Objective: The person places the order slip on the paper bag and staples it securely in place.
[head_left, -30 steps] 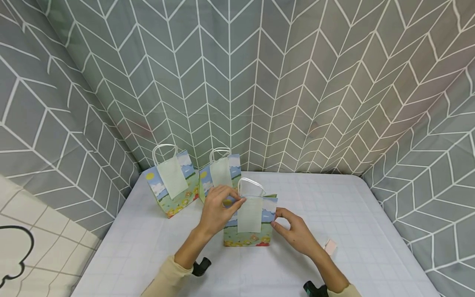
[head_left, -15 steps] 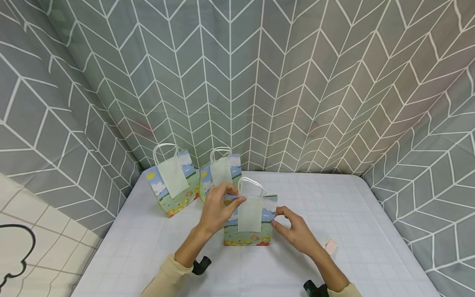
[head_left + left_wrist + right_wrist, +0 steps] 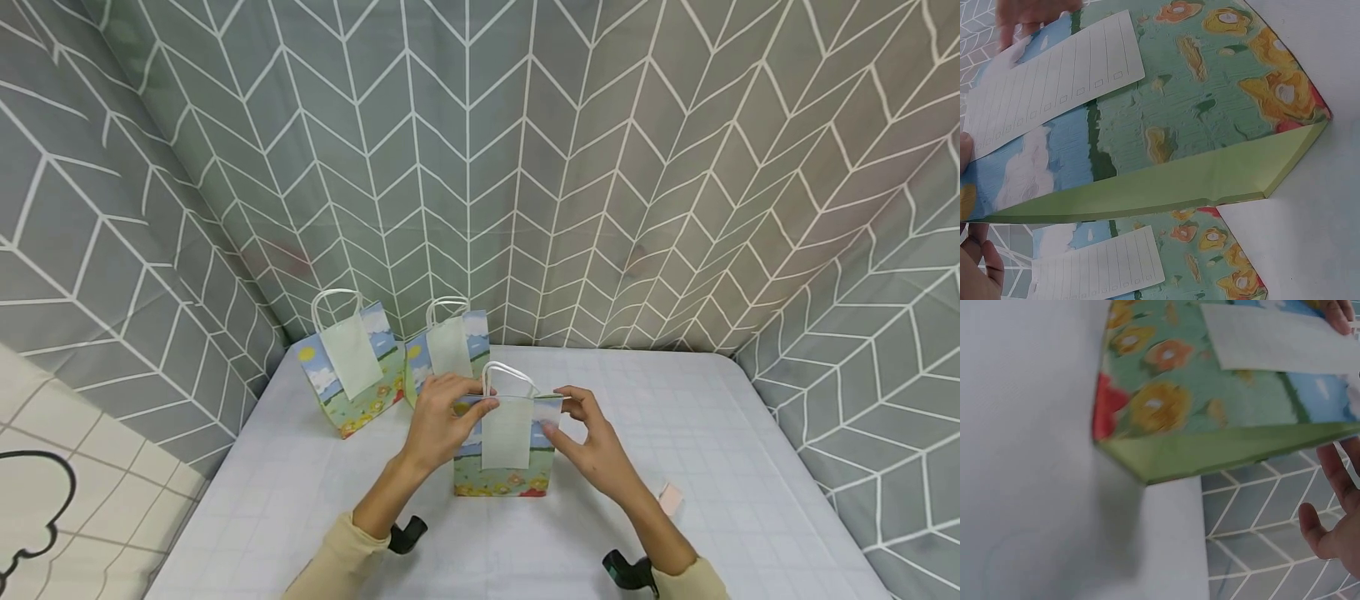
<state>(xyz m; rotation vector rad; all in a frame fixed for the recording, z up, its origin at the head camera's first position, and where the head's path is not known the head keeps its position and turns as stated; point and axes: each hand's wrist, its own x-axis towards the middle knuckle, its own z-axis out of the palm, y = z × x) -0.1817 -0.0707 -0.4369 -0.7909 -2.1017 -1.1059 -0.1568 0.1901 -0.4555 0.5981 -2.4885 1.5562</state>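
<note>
A small paper gift bag, printed with sky and flowers, stands upright on the table in the head view. Its white handles rise above the top, and a pale paper slip lies over its front. Lines and small checkboxes show on the slip in the left wrist view. My left hand pinches the bag's top edge beside the handle, thumb in front. At the top right corner my right hand holds the edge, thumb on the front and fingers behind. The bag's green side gusset shows in the right wrist view.
Two matching gift bags stand behind on the left, one bag tilted and another bag partly behind my left hand. A small pinkish block lies right of my right wrist. Patterned curtains enclose the white table.
My right hand has moved up from the bag's right side to its top right corner. The left hand keeps its pinch, and the bag stays in place.
</note>
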